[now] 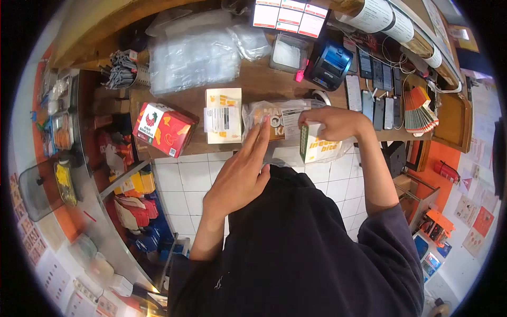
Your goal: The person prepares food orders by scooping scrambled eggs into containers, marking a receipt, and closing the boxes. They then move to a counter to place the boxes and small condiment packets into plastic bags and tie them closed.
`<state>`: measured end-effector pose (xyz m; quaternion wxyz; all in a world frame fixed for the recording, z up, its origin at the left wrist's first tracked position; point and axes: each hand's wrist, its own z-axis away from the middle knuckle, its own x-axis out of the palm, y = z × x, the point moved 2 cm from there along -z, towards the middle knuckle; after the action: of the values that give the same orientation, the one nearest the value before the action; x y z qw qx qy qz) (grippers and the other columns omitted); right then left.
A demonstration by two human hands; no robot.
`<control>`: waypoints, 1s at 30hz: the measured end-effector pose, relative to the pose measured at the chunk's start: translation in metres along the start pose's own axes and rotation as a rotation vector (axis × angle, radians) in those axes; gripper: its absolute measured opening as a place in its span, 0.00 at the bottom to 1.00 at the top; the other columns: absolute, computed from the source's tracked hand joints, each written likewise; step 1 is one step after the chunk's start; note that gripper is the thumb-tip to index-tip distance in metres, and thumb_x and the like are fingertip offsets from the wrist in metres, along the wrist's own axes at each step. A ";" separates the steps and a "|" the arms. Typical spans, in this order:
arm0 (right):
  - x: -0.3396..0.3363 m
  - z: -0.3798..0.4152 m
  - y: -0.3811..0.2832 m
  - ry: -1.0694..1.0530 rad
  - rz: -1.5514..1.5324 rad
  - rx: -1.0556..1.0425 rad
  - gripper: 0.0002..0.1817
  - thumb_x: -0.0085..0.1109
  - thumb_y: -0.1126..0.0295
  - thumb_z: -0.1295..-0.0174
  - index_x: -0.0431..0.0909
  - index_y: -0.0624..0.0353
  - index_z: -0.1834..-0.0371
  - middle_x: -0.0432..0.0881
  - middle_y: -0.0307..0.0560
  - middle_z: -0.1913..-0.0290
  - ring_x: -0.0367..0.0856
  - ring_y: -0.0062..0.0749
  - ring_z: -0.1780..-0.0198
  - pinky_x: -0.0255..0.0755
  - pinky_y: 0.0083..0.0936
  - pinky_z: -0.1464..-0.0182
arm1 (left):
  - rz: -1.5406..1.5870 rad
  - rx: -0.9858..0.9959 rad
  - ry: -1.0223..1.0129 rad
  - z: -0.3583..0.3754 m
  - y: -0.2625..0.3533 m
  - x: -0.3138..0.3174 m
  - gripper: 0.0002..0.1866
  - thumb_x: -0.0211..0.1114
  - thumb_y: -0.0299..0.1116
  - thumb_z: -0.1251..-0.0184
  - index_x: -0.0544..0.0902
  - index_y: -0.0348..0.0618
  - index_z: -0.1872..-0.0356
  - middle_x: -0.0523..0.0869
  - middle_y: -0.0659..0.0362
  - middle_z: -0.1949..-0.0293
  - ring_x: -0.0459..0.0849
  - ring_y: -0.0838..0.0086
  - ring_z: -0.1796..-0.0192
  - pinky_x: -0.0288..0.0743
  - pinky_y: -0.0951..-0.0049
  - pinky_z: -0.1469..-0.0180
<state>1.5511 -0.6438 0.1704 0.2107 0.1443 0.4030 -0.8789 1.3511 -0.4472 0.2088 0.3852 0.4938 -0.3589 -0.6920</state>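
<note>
My left hand (pixel 240 177) has its fingers stretched out and close together, the tips at the left side of a clear plastic bag (pixel 254 119). Inside or under that bag lies a brown-orange box (pixel 277 132) with white lettering and a paper label (pixel 293 115). The curled fingers of my right hand (pixel 338 124) hold the top of a small white box (pixel 320 149) with yellow lettering and a green side, over the bag's right part. Left of the bag lies a cream box (pixel 223 138) with a printed label, and beside it a red snack box (pixel 165 130).
Clear plastic bags (pixel 193 58) are piled at the back left. A label printer (pixel 331 64), a clear container (pixel 288 51) and a screen (pixel 290 17) stand behind. Several phones (pixel 354 93) and a fanned stack of cards (pixel 420 111) are at the right.
</note>
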 end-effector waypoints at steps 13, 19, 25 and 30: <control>0.006 -0.001 -0.001 0.115 0.112 0.208 0.27 0.57 0.74 0.49 0.75 0.66 0.41 0.81 0.64 0.41 0.79 0.57 0.38 0.73 0.42 0.37 | -0.007 0.004 0.034 0.007 0.010 0.019 0.46 0.60 0.22 0.34 0.44 0.35 0.19 0.53 0.38 0.20 0.64 0.41 0.24 0.65 0.55 0.26; -0.014 -0.064 -0.055 -0.068 0.220 0.119 0.26 0.58 0.69 0.44 0.76 0.70 0.42 0.81 0.67 0.42 0.79 0.58 0.37 0.73 0.43 0.36 | -0.055 0.083 0.152 0.004 0.013 0.014 0.46 0.62 0.23 0.34 0.46 0.37 0.18 0.57 0.39 0.21 0.68 0.42 0.26 0.78 0.58 0.39; 0.023 -0.059 -0.022 0.408 0.545 -0.043 0.20 0.57 0.67 0.37 0.79 0.68 0.45 0.82 0.62 0.43 0.80 0.55 0.40 0.72 0.45 0.35 | 0.098 -0.043 0.133 0.005 0.007 -0.018 0.42 0.63 0.22 0.34 0.56 0.38 0.20 0.68 0.40 0.27 0.74 0.47 0.31 0.73 0.59 0.35; 0.014 0.047 -0.047 -0.107 0.833 0.333 0.08 0.58 0.70 0.41 0.86 0.59 0.67 0.87 0.50 0.59 0.85 0.39 0.53 0.74 0.34 0.50 | 0.050 -0.013 -0.068 -0.003 0.004 -0.069 0.34 0.63 0.21 0.35 0.69 0.37 0.26 0.82 0.46 0.40 0.82 0.53 0.39 0.74 0.64 0.39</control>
<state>1.5119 -0.6558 0.2251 0.5408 0.2804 0.1524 -0.7783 1.3696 -0.3885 0.2395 0.3929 0.4585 -0.3795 -0.7010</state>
